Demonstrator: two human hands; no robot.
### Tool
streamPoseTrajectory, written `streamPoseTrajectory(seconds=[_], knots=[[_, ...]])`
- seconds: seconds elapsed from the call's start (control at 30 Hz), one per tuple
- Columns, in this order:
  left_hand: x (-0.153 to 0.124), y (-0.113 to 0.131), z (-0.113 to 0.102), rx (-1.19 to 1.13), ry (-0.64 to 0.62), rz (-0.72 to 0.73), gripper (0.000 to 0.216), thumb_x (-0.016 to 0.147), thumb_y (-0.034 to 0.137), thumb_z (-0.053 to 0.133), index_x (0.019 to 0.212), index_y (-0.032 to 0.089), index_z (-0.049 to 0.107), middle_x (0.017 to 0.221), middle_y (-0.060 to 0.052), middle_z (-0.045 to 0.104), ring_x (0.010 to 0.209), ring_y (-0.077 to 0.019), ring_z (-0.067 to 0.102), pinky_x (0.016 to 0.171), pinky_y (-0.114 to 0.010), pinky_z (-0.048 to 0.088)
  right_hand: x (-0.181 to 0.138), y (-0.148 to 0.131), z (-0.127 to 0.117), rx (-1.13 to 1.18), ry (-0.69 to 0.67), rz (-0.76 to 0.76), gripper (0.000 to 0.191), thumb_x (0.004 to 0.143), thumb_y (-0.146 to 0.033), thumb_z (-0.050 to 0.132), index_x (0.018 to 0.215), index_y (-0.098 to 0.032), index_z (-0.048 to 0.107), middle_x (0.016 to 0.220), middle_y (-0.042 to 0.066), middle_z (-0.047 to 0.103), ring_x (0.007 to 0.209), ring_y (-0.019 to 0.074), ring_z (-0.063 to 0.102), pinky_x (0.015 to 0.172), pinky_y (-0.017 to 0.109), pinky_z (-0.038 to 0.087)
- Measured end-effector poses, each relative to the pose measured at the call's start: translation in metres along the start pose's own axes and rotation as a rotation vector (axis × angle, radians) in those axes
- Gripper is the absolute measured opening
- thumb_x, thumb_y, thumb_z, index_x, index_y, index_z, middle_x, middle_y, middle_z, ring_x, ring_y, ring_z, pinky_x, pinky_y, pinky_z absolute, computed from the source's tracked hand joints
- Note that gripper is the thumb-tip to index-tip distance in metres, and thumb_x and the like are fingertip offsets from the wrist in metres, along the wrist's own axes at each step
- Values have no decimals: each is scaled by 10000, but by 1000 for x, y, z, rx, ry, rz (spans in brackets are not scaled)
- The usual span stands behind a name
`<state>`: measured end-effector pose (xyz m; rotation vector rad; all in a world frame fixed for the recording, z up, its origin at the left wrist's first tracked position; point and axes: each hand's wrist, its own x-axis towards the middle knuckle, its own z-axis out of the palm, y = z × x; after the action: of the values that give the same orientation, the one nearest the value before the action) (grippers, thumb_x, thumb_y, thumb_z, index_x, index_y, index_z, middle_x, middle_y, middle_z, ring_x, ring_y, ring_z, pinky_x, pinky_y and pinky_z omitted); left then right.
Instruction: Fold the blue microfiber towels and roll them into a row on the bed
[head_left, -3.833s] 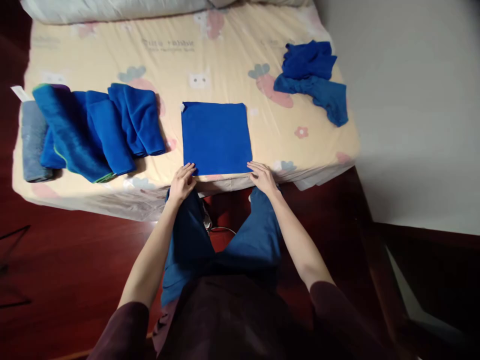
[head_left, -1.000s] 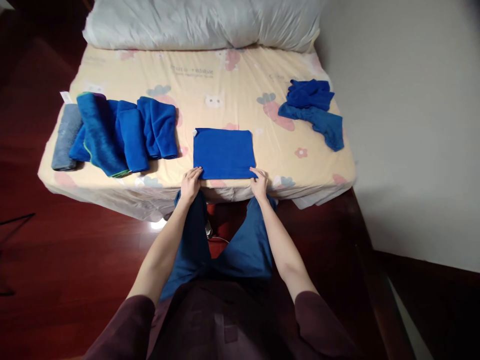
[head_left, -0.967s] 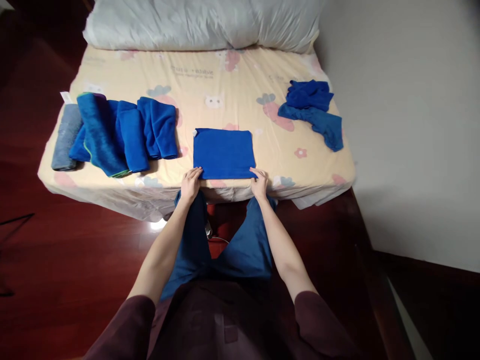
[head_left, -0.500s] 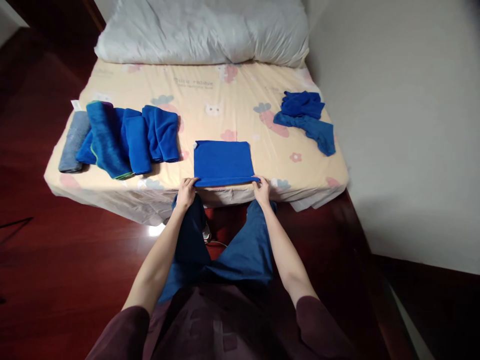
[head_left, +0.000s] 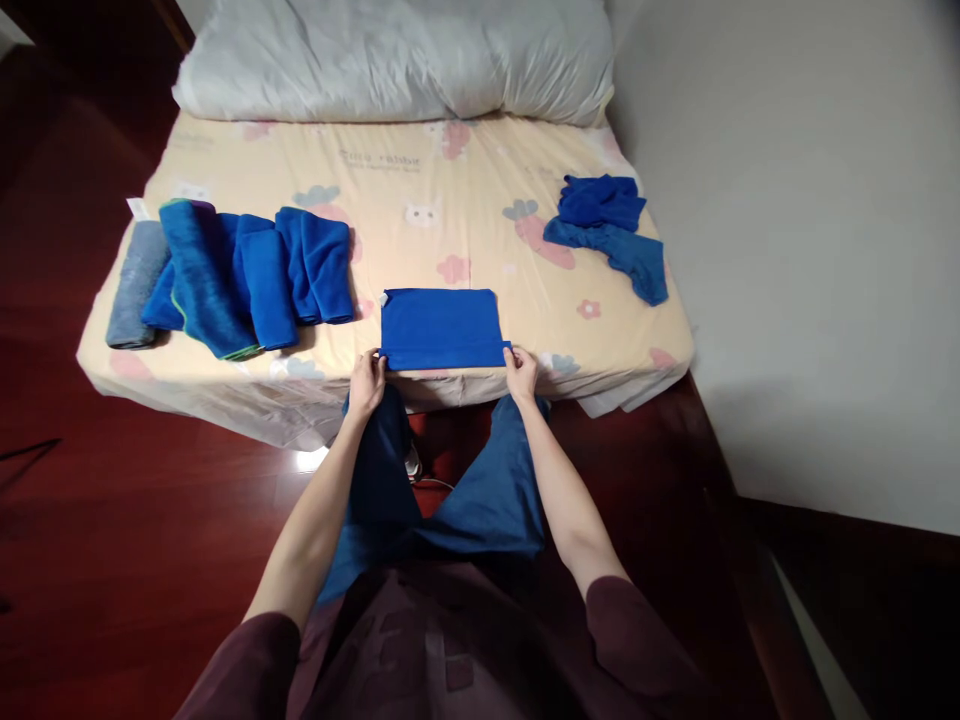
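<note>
A blue towel (head_left: 441, 322) lies flat as a rectangle at the bed's front edge, with a narrow strip folded over along its near side and a small white tag at its far left corner. My left hand (head_left: 367, 383) pinches the near left corner of that strip. At the near right corner, my right hand (head_left: 521, 373) grips the other end between thumb and fingers. Both hands rest at the mattress edge, level with each other.
Several rolled or folded blue towels (head_left: 271, 275) and a grey-blue roll (head_left: 139, 285) lie left on the bed (head_left: 420, 240). Two crumpled blue cloths (head_left: 604, 235) lie right. A pale quilt (head_left: 397, 60) spans the back; a wall (head_left: 787, 250) stands to the right.
The folded strip along the towel's near side has become wider and lies flatter. Both hands keep hold of its ends. The view has shifted slightly.
</note>
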<state>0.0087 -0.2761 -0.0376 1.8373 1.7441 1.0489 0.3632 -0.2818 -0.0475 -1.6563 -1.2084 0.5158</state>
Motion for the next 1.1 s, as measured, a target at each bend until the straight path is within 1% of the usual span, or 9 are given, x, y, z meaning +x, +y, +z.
streamPoseTrajectory(seconds=[0.43, 0.53, 0.63, 0.7, 0.77, 0.83, 0.9, 0.97, 1.1], knots=[[4, -2, 3, -2, 53, -50, 365, 992, 434, 445, 1206, 176, 589, 864, -78, 644, 794, -211, 621, 830, -371, 521, -1, 0, 5, -81, 59, 15, 431, 880, -547, 569, 851, -146, 725, 778, 106, 732, 711, 227, 661, 747, 361, 559], [1, 3, -2, 43, 64, -10, 359, 994, 392, 438, 1240, 168, 571, 981, -128, 658, 976, -255, 616, 932, -422, 498, -2, -3, 1, -129, 155, -16, 378, 901, -484, 549, 883, -149, 725, 820, 116, 721, 752, 238, 657, 787, 386, 555], [-6, 9, -11, 108, 57, 103, 359, 983, 352, 458, 1286, 191, 563, 1283, -175, 601, 1252, -292, 517, 1091, -491, 397, -7, -11, -8, -187, 260, -140, 323, 945, -384, 490, 997, -170, 725, 999, 139, 709, 949, 267, 658, 935, 439, 514], [-9, 13, -15, 131, -34, 199, 381, 963, 333, 494, 1324, 226, 554, 1424, -148, 540, 1359, -292, 452, 1146, -510, 343, -13, -18, -14, -213, 166, -267, 303, 954, -330, 488, 1114, -201, 711, 1151, 129, 691, 1114, 271, 623, 1050, 463, 452], [-10, 16, -16, 142, -158, 296, 433, 944, 321, 517, 1370, 249, 532, 1491, -108, 506, 1425, -281, 400, 1175, -516, 312, -18, -25, -18, -248, -35, -381, 324, 938, -295, 528, 1216, -234, 683, 1285, 101, 660, 1238, 267, 564, 1121, 472, 394], [-8, 16, -12, 148, -245, 360, 501, 921, 305, 528, 1418, 251, 499, 1527, -83, 477, 1463, -269, 358, 1203, -521, 275, -22, -28, -18, -296, -217, -432, 388, 907, -265, 571, 1286, -251, 651, 1376, 74, 621, 1311, 272, 507, 1152, 492, 359], [-3, 15, -7, 156, -284, 363, 570, 891, 266, 528, 1456, 243, 466, 1544, -73, 457, 1473, -256, 347, 1221, -520, 248, -22, -28, -16, -338, -315, -425, 451, 875, -230, 590, 1323, -253, 630, 1420, 58, 593, 1347, 282, 470, 1164, 527, 334], [2, 13, -1, 167, -289, 325, 624, 857, 219, 525, 1476, 234, 449, 1549, -70, 448, 1470, -249, 355, 1224, -512, 248, -19, -25, -12, -342, -326, -396, 492, 854, -192, 580, 1342, -247, 618, 1435, 51, 583, 1353, 278, 461, 1170, 537, 328], [8, 11, 5, 166, -266, 288, 648, 825, 191, 536, 1468, 221, 469, 1535, -66, 467, 1459, -245, 374, 1209, -485, 279, -9, -14, -5, -263, -246, -335, 517, 828, -118, 517, 1319, -222, 640, 1392, 46, 618, 1313, 233, 492, 1168, 456, 376]])
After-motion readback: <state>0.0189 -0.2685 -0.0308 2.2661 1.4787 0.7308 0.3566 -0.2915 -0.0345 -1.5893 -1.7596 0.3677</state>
